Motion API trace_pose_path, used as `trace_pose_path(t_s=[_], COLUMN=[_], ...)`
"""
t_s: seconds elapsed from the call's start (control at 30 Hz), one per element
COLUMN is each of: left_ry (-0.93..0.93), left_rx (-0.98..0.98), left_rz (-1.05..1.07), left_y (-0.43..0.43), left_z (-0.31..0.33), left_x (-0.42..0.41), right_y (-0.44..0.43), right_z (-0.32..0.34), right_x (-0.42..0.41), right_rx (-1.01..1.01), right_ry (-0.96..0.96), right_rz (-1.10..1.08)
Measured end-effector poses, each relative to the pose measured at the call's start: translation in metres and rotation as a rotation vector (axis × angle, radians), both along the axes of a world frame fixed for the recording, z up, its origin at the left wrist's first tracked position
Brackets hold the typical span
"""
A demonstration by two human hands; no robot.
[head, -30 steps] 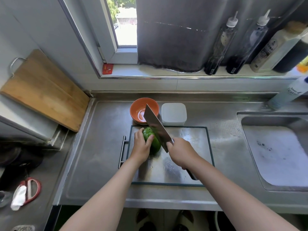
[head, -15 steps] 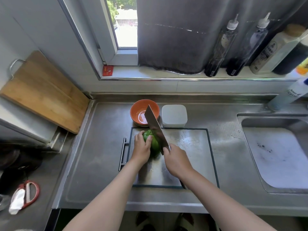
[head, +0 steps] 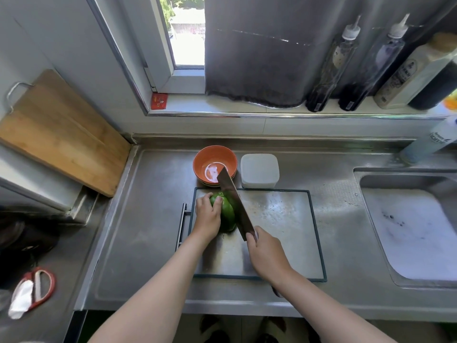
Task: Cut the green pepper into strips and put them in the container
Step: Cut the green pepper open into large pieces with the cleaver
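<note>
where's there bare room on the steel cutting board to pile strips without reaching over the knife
The right half of the steel board, between the cleaver and the board's right rim, is bare. The near strip ahead of the right hand is free too. The far left corner is crowded: left hand on the green pepper, orange bowl and white container just behind.

peppers: 1, on steel board
cleavers: 1
bowls: 1 orange, behind steel board
containers: 1 white, behind steel board
hands: 2
wooden boards: 1, left of steel board
</note>
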State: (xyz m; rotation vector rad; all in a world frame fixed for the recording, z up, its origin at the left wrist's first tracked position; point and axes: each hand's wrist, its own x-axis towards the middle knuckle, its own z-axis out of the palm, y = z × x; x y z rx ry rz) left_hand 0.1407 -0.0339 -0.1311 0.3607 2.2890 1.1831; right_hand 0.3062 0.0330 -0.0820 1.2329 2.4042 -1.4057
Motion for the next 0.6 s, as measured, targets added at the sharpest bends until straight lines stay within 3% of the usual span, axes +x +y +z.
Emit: trace_pose_path(t_s=[0.3, 0.6], left_ry=[-0.022, -0.123], left_rx=[0.003, 0.014], left_rz=[-0.011, -0.076], left_y=[-0.003, -0.007], left_z=[-0.001, 0.006], left_x=[0.001, -0.005], right_y=[0.007, 0.054], right_z=[-0.004, 0.032], right_x=[-0.003, 0.010], right_rx=[0.006, 0.054], right_ry=[0.019, 0.116], right_rz=[0.020, 0.037])
